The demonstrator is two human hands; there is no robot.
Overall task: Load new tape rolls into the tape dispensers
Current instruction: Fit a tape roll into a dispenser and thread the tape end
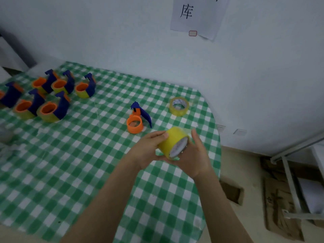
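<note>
On green-checked tablecloth (70, 172), near right: yellow tape roll (172, 140) gripped by left hand (149, 149), cupped by straight-fingered right hand (195, 156); empty orange-and-blue dispenser (136, 121) just beyond.

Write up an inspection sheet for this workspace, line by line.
Surface: table under a green-and-white checked cloth, lying flat.
Job's things: yellow tape roll held above the table; empty dispenser with a bare orange hub, just beyond the hands; spare tape roll lying flat near the right edge; group of loaded dispensers at far left.
Clutter: blurred pale thing at the left edge, not identifiable.
Hands: left hand grips the yellow tape roll, thumb on top; right hand supports its open end, fingers nearly straight.
Cables: nothing seen.
Surroundings: paper sign on the wall; cardboard and a metal frame on the floor at right.
</note>
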